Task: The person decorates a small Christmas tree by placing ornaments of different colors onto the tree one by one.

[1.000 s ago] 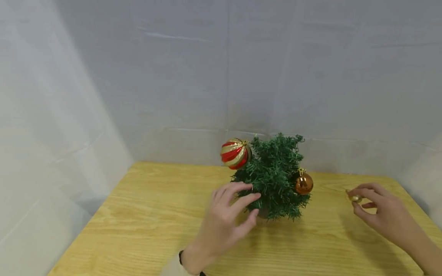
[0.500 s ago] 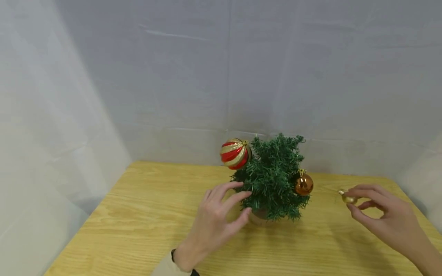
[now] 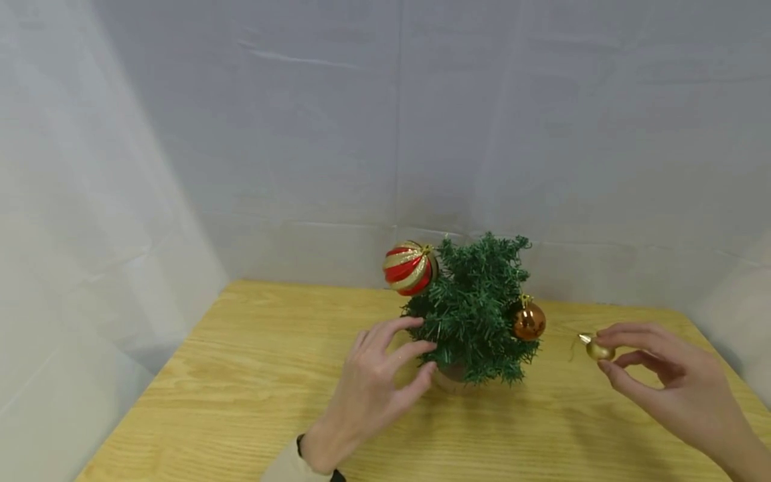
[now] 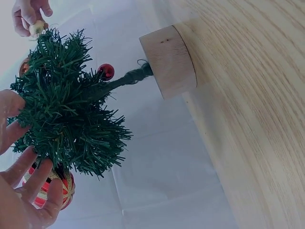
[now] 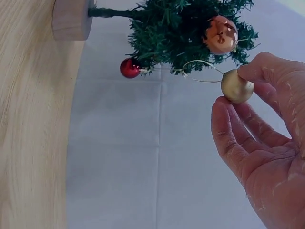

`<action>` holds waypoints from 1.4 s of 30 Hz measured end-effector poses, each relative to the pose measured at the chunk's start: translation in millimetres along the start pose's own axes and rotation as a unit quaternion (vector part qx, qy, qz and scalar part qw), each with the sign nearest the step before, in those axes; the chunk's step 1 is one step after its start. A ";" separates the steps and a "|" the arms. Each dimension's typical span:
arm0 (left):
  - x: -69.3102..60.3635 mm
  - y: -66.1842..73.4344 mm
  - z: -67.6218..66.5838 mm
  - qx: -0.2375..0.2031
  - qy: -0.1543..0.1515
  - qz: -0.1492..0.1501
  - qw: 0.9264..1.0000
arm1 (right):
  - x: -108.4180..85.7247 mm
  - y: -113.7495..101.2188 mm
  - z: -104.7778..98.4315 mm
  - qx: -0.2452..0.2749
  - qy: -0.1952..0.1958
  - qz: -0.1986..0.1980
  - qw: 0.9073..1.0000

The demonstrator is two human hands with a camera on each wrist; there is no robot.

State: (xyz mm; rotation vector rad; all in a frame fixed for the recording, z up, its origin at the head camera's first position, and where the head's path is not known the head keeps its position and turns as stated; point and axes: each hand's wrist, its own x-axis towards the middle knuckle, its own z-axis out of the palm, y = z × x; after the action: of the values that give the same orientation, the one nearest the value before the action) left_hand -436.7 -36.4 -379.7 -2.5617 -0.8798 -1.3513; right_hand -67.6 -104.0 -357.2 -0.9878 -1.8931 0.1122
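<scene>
A small green artificial Christmas tree (image 3: 478,308) stands on a round wooden base (image 4: 169,62). My right hand (image 3: 677,378) pinches a gold bauble (image 5: 237,87) between thumb and fingertips, to the right of the tree. A thin string loop (image 5: 202,71) sticks out from the bauble toward the branches. My left hand (image 3: 376,388) is at the tree's left front, its fingers spread and loosely bent by the lower branches; whether they touch needles is hard to tell. On the tree hang a red-and-gold striped bauble (image 3: 411,268), a shiny copper bauble (image 3: 530,322) and a small red bauble (image 5: 129,68).
The tree's base rests on a light wooden table (image 3: 253,375). Pale sheeting (image 3: 301,147) hangs behind the table's far edge and along its left side.
My right hand has moved left toward the tree with the gold bauble, which shows more between the fingers. The left hand has drawn slightly back to the left.
</scene>
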 end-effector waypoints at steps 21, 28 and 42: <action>0.7 -0.7 -1.8 0.005 -0.007 0.001 1.000 | 6.3 -20.6 17.6 0.253 0.008 -0.051 0.966; 1.9 -1.3 -2.1 0.030 -0.004 0.024 0.999 | 10.5 -25.2 23.9 0.260 0.002 -0.065 0.963; 3.1 -6.0 -1.9 0.096 0.021 0.089 0.991 | 17.9 -31.8 36.0 0.279 -0.012 -0.086 0.956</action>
State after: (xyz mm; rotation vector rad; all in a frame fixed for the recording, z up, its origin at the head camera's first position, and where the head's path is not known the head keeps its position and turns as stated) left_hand -440.0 -30.8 -377.1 -2.3911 -0.7176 -1.2034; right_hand -118.1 -101.7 -349.0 -0.4380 -1.8092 0.5265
